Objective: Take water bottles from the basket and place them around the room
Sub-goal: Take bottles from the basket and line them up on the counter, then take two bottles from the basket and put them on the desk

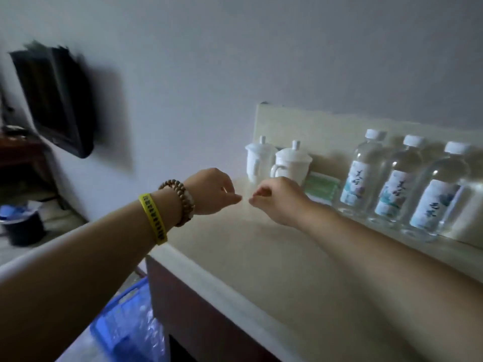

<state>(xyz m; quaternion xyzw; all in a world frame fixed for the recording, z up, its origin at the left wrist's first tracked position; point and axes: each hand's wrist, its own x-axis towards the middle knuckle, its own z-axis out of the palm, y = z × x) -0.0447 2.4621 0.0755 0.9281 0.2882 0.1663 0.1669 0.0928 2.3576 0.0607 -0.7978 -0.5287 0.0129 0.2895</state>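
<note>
**Bottles to the right, basket down left**

Both hands, left hand [213, 190] and right hand [277, 199], hover loosely curled and empty over the counter [235, 259]. Three upright water bottles [394, 189] stand just right of the right hand; the blue basket [122, 320] sits below, nearer the left.

I see three clear, glossy plastic bottles [397, 181] (paper labels), glazed white cups [291, 163], smooth matt cream tabletop [235, 257].
</note>
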